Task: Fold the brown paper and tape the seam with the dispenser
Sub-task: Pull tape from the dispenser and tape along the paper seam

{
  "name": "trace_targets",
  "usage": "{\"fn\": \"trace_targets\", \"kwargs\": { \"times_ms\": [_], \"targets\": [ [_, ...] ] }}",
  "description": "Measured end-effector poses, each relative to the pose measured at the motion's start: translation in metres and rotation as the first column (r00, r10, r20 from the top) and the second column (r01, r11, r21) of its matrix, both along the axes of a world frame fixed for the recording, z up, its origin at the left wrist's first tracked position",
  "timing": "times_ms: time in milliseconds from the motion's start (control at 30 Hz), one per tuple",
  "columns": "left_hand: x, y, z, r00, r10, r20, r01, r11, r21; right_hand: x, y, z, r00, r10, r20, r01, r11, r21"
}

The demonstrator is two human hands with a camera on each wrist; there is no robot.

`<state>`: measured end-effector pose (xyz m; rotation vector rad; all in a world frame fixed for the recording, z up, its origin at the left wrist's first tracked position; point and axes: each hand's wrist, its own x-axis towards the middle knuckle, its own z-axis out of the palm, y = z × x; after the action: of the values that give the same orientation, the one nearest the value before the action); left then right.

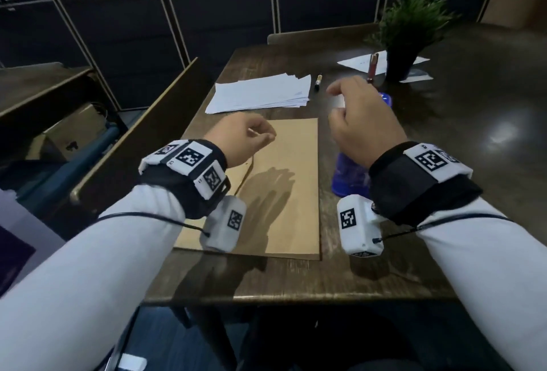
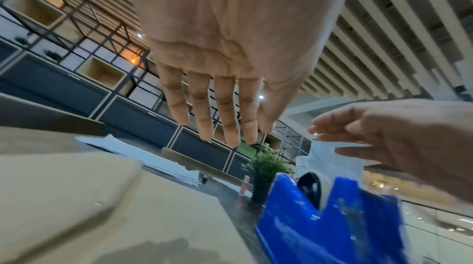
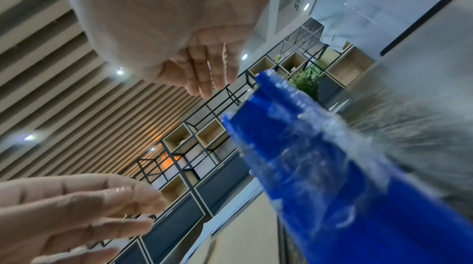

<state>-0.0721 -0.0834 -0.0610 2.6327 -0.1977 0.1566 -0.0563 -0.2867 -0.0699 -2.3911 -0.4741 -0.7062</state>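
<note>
The brown paper (image 1: 290, 181) lies folded on the dark table (image 1: 296, 279), its flap edge running down the left part. My left hand (image 1: 245, 139) hovers over the paper's upper left and holds nothing; in the left wrist view its fingers (image 2: 217, 116) hang straight. The blue tape dispenser (image 1: 349, 178) stands just right of the paper, mostly under my right wrist. My right hand (image 1: 355, 116) is raised above the dispenser and pinches a strip of clear tape (image 2: 330, 159) that rises from the dispenser (image 2: 332, 224). The paper (image 2: 76, 207) shows blurred beside it.
A loose stack of white sheets (image 1: 260, 92) lies beyond the brown paper, with a marker (image 1: 318, 82) beside it. A potted plant (image 1: 405, 36), a reddish tube (image 1: 373, 65) and more sheets (image 1: 361, 61) sit at the back right. A wooden panel (image 1: 142, 133) flanks the table's left.
</note>
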Motion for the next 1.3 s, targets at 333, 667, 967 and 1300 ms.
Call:
{"fn": "trace_targets", "kwargs": {
  "times_ms": [333,667,967,1300],
  "targets": [
    [0.027,-0.085,-0.007,0.979,-0.202,0.002,0.201,0.971,-0.132,0.033,-0.054,-0.008,0.977,-0.116,-0.179,0.129,0.99,0.062],
    [0.039,-0.119,-0.003,0.954,-0.092,-0.284,-0.02,0.929,-0.369,0.058,-0.057,-0.009,0.911,-0.174,-0.374,0.17,0.984,-0.044],
    [0.043,-0.118,-0.007,0.898,-0.057,-0.437,-0.163,0.877,-0.451,0.076,-0.057,-0.003,0.877,-0.161,-0.453,0.151,0.987,-0.058],
    [0.04,-0.121,-0.01,0.865,-0.079,-0.495,-0.248,0.791,-0.559,0.072,-0.061,0.004,0.866,-0.171,-0.469,0.094,0.979,-0.183]
  ]
}}
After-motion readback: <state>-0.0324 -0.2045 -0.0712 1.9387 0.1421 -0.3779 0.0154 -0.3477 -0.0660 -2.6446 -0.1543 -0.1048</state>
